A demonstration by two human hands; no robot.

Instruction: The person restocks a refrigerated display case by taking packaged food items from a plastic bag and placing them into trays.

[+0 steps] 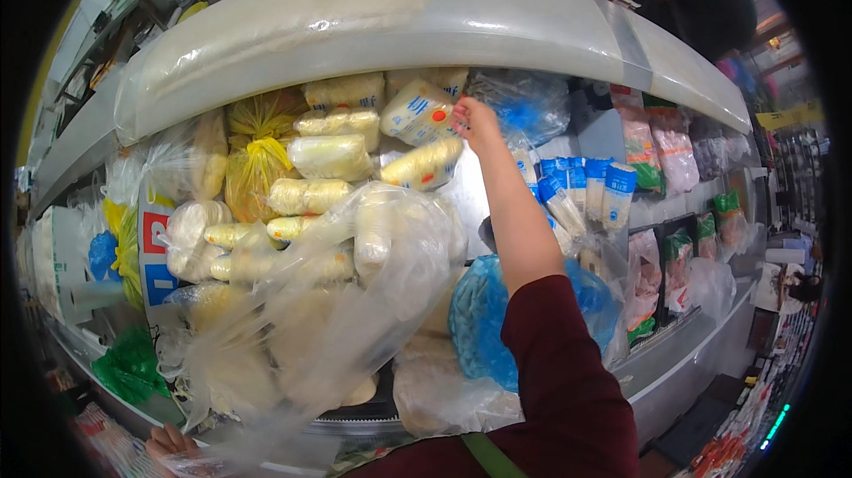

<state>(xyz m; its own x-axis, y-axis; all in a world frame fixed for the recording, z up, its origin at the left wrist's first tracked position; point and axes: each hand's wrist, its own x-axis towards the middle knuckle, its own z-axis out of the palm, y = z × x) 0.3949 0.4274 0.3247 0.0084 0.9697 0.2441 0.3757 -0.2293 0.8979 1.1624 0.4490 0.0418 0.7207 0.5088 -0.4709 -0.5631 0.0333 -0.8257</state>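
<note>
My right hand (475, 122) reaches into a display case, its fingertips at the right edge of a large white plastic-wrapped package (416, 112) with blue print and a red-orange dot. Whether the fingers grip it is not clear. Below that hand lies a smaller pale yellow wrapped pack (423, 165), tilted. A big clear plastic bag (373, 305) stretches across the front of the case, over several wrapped packs. At the lower left, my left hand (170, 443) has curled fingers beside the bag's lower end; its grip is partly hidden.
A curved, film-covered canopy (373, 25) overhangs the case's far side. A yellow knotted bag (256, 172) stands left and a blue bag (482, 325) near my right arm. Blue-and-white packets (619, 195) lie right, before a divider (602, 122). Another person (709, 2) is at the upper right.
</note>
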